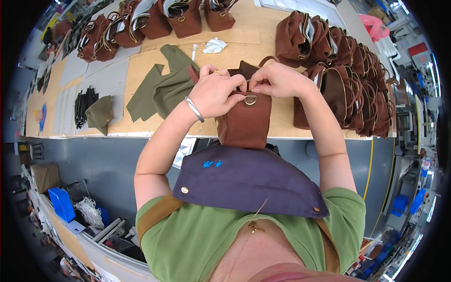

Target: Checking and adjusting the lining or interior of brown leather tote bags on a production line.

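Observation:
A brown handbag (245, 123) stands at the table's front edge, its narrow end with a gold D-ring (250, 100) facing me. Its dark top opening shows between my hands. My left hand (213, 91) is closed in a pinch on the left part of the bag's upper rim, just beside the ring. From the right, my right hand (278, 81) pinches the same rim with thumb and forefinger. The fingertips of both hands nearly meet there. Whether they also hold some small part is hidden.
Olive-green cloth pieces (162, 89) lie left of the bag. Beyond are a crumpled white wad (214, 45) and a row of brown bags (185, 21). More brown bags (345, 94) crowd the right side. Black strips (85, 107) and blue-handled scissors (42, 117) lie far left.

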A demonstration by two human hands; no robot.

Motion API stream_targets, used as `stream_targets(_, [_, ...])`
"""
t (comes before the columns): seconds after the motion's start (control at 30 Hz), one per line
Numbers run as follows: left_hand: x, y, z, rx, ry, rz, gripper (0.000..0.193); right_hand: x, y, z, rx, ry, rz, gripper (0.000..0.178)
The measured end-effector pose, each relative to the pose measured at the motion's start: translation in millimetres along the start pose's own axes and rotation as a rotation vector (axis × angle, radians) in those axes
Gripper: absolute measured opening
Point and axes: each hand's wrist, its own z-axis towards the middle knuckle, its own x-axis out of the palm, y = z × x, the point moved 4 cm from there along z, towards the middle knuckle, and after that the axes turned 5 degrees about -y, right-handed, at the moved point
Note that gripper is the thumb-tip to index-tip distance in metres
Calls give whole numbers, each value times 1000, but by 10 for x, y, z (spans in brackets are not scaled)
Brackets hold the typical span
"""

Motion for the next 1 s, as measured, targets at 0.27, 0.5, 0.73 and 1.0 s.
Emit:
stream_targets(0.27, [22,58,-56,-52,-155,-94,7,37,-72,-22,-97,-59,76,13])
stream_targets(0.5, [31,129,-106,-69,-102,-50,7,60,-30,-72,-65,17,197,15])
stream_targets(0.73, [66,158,-102,-69,-67,-59,10,113,-126,-46,-101,28,175,17])
stream_targets(1.0, [-19,644,-64,-194,-65,-112,30,27,-325,-106,76,90,355,16])
